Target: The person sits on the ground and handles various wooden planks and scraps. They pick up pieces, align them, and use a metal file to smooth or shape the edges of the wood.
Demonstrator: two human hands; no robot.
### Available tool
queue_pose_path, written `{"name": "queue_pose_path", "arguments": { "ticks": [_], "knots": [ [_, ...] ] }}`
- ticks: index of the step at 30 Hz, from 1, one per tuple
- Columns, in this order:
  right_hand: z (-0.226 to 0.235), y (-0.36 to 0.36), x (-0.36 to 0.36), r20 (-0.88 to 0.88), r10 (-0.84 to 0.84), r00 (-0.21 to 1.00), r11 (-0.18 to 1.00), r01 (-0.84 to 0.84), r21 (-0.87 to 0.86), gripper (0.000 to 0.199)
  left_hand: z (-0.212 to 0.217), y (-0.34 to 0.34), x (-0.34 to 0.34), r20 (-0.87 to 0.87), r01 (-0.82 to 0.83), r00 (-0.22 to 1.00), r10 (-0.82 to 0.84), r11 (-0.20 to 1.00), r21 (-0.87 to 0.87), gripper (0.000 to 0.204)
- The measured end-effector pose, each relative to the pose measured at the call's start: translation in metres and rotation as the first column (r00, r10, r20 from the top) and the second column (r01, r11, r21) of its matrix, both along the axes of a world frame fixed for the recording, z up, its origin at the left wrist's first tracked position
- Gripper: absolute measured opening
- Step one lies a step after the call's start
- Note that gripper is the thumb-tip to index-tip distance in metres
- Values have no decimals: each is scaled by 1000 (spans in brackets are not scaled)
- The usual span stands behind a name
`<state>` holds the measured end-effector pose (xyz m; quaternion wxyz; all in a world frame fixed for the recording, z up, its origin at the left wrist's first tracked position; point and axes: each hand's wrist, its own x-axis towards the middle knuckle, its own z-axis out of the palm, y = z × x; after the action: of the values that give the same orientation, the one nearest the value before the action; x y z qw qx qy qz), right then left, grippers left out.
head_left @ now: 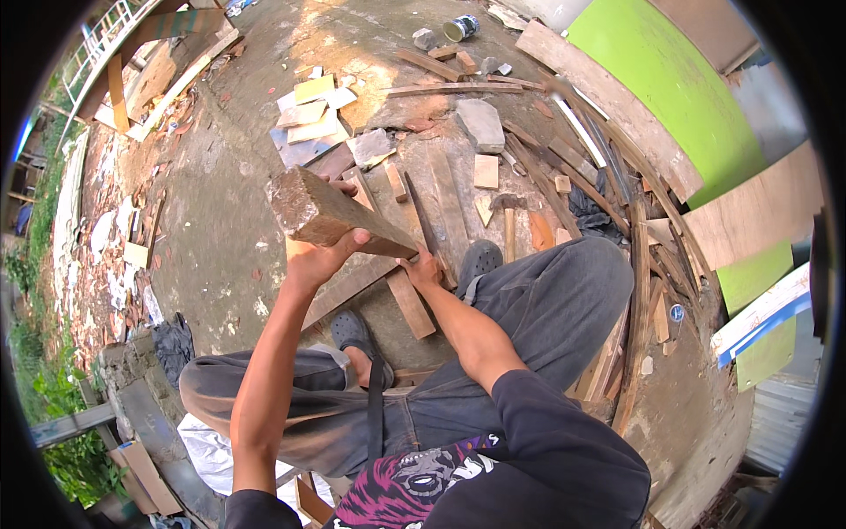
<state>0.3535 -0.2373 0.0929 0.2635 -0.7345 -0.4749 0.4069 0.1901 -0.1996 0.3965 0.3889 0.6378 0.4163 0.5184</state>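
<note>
I hold a thick, rough wooden beam (339,214) raised in front of me, its blunt end tilted up toward the left. My left hand (324,251) wraps around it near that end, the thumb along the side and fingers partly showing behind. Around the lower, narrower end my right hand (423,268) is closed. Beneath the beam, a plank (351,291) and a shorter board (410,304) lie on the ground between my feet. A hammer (509,225) with a wooden handle lies beyond my right shoe.
Grey stone blocks (480,125) and a stack of thin wood squares (310,119) lie ahead. Long scrap timber (636,309) piles up on the right, beside green panels (670,84). A tin can (461,28) lies far off. Concrete blocks (141,397) stand at the left.
</note>
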Motion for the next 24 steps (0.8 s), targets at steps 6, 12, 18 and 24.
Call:
{"name": "queue_pose_path", "arguments": {
  "ticks": [6,12,18,24],
  "knots": [
    [-8,3,0,32,-5,999,997,8,-77,71,6,-2,7,95,-14,995,25,993,-114,68],
    [-4,6,-1,6,-8,1000,997,8,-83,84,10,20,-28,-186,-203,965,183,974,-96,55],
    [-17,14,-9,-15,48,999,996,-49,-79,88,-64,72,-194,-78,-791,606,791,591,-157,62],
    [-20,15,-2,-58,-25,998,990,17,-137,79,-123,44,-282,-96,-709,116,989,14,-705,100]
  ]
}}
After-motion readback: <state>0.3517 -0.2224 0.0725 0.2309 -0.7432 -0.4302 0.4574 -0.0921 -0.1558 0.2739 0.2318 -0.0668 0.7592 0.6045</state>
